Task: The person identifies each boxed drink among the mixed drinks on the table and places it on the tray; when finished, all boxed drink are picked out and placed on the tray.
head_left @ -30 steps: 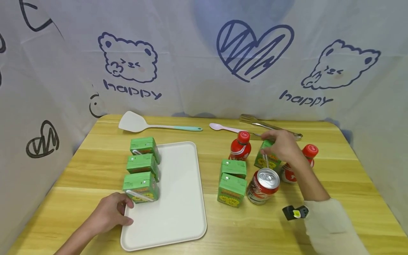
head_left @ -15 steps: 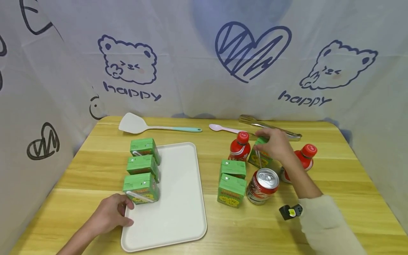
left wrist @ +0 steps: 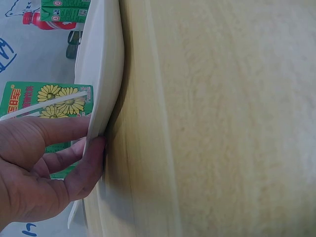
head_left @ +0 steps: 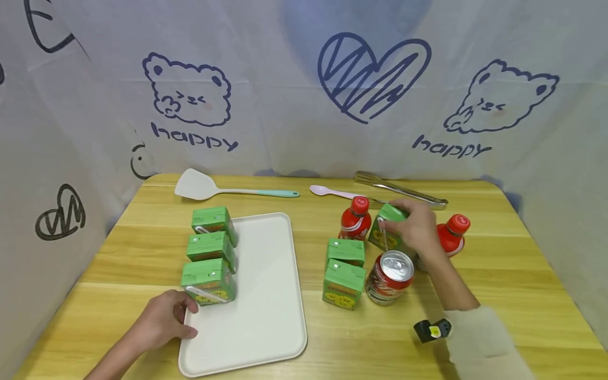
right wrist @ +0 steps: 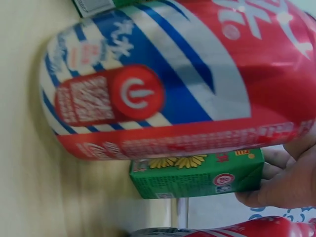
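Note:
My left hand (head_left: pixel 163 322) pinches the left rim of a white tray (head_left: pixel 266 311) between thumb and fingers; the left wrist view shows the tray edge (left wrist: pixel 111 74) between them. A green drink carton (head_left: pixel 220 287) with a straw stands by that hand, at the front of a row of three along the tray's left side. On the right, my right hand (head_left: pixel 413 227) grips another green drink carton (head_left: pixel 377 232) near its top, just behind a red soda can (head_left: pixel 389 279). That can hides part of the held carton (right wrist: pixel 202 175) in the right wrist view.
Red bottles stand either side of the held carton, one left (head_left: pixel 355 221) and one right (head_left: pixel 451 237). Two more green cartons (head_left: pixel 343 287) are left of the can. Along the back lie a white spatula (head_left: pixel 197 184), a pink spoon (head_left: pixel 332 191) and metal tongs (head_left: pixel 404 191).
My right hand has shifted the gripped carton slightly left, closer to the left bottle, and it looks a little turned. My left hand keeps its place on the tray.

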The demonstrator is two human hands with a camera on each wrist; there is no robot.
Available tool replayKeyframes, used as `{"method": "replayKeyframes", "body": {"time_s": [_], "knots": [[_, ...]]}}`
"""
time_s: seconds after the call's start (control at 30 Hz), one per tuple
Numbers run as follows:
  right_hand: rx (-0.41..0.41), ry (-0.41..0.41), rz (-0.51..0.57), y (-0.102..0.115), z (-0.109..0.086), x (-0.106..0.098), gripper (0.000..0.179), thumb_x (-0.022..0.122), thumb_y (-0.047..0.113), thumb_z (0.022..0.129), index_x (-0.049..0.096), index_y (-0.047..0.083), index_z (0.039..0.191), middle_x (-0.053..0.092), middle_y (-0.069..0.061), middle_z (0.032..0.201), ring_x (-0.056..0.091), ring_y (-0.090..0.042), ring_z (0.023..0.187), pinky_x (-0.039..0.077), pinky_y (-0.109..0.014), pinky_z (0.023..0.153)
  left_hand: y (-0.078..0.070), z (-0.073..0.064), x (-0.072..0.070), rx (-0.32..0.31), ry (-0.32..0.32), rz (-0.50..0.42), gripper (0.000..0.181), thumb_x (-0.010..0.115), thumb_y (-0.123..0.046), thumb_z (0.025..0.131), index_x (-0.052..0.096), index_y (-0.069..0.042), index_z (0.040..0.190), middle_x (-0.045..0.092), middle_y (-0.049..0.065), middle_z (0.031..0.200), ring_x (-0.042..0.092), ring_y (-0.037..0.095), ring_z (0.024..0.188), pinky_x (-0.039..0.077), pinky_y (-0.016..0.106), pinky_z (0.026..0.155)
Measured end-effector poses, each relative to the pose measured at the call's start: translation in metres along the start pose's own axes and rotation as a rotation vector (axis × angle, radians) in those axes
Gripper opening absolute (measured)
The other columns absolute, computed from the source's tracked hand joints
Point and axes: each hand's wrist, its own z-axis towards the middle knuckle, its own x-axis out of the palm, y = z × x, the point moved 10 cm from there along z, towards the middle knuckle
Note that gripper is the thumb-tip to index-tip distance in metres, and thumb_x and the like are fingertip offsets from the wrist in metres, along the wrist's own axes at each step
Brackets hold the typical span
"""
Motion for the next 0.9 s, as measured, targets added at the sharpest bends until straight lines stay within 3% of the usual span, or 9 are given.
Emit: {"method": "replayKeyframes", "body": {"time_s": [0.47,0.73,0.9], "knots": [[0.088,-0.072,0.074,-0.014,-0.004,0.004,0.059,0.077,0.020,0.079,0.054,0.007,0.132,0.056,-0.021,0.129,0.054,-0.034,0.109,0.049,-0.043,0.090,-0.001,-0.001,-0.002,0.013,-0.014,0.008,0.039,0.087,-0.005,0.058,0.063,-0.004,0.088,0.054,0.005,0.072,0.048,0.016,0.065,0.039,0.024,0.053],[0.057,-0.063,0.058,-0.010,-0.004,0.002,0.058,0.076,0.020,0.081,0.054,0.005,0.132,0.058,-0.022,0.126,0.054,-0.033,0.106,0.049,-0.041,0.087,-0.001,0.000,-0.001,0.014,-0.008,0.002,0.038,0.087,-0.005,0.058,0.063,-0.003,0.088,0.053,0.005,0.071,0.047,0.016,0.065,0.039,0.024,0.053],[0.021,-0.066,0.042,-0.003,-0.004,-0.002,0.056,0.075,0.021,0.081,0.055,0.004,0.131,0.059,-0.022,0.124,0.055,-0.031,0.102,0.049,-0.031,0.077,-0.001,0.000,-0.001,0.016,-0.007,-0.001,0.038,0.087,-0.005,0.058,0.063,-0.003,0.088,0.053,0.005,0.070,0.047,0.016,0.065,0.039,0.024,0.053]]}}
